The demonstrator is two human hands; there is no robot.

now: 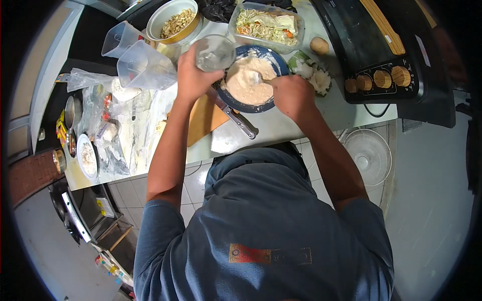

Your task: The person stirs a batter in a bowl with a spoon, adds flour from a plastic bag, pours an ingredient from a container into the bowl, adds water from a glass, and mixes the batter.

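In the head view, my left hand (192, 78) is closed around a clear glass (215, 56), tilted over the left rim of a dark blue bowl (249, 107). Pale, thick batter (246, 91) fills the bowl and smears its inner wall. My right hand (295, 96) grips a spoon (257, 78) whose head sits in the batter; its handle is mostly hidden by my fingers. Just below the bowl lies a knife (241, 123), its black handle toward me, beside a brown cutting board (205, 122). Whether the glass holds any liquid is hard to tell.
Behind the bowl stands a plastic container of shredded vegetables (266, 30), near a potato (319, 46) and cauliflower (317, 76). A black stove (381, 60) is at right. Plastic pitchers (145, 65), a pot of chopped food (175, 22) and a white plate (87, 156) are at left.
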